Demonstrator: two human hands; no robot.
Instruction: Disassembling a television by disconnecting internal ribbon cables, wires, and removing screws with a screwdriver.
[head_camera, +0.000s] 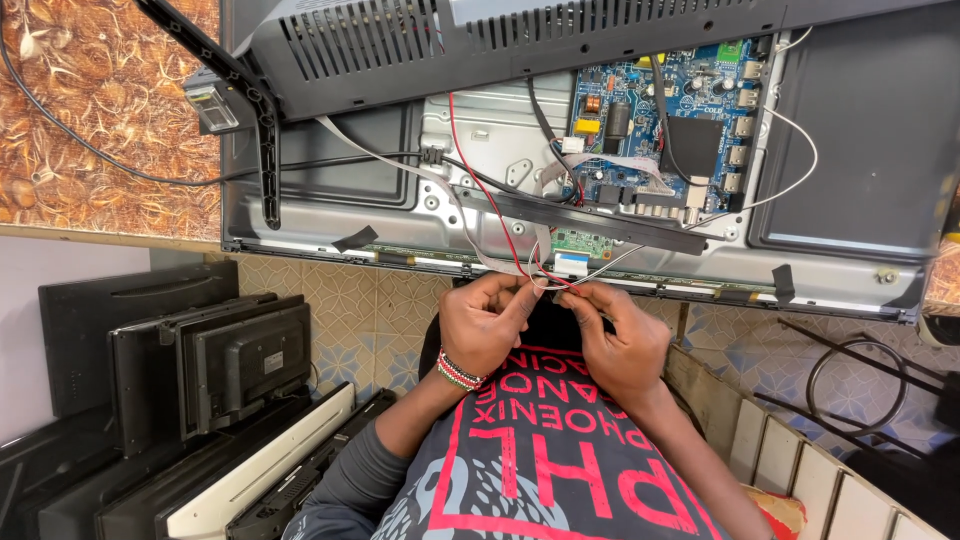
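Both hands pinch the red and black wires (545, 280): left hand (483, 322) and right hand (622, 335), fingers curled tight. The wire ends are hidden between the fingertips.

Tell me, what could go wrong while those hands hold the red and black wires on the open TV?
1. The left hand and right hand pinch the thin red and black wires; a hard tug might pull them loose from where they plug in.
2. The flat white ribbon cable sits just above the fingers and could get bent or torn.
3. The blue circuit board is bare, so a slipping finger might knock its small parts.
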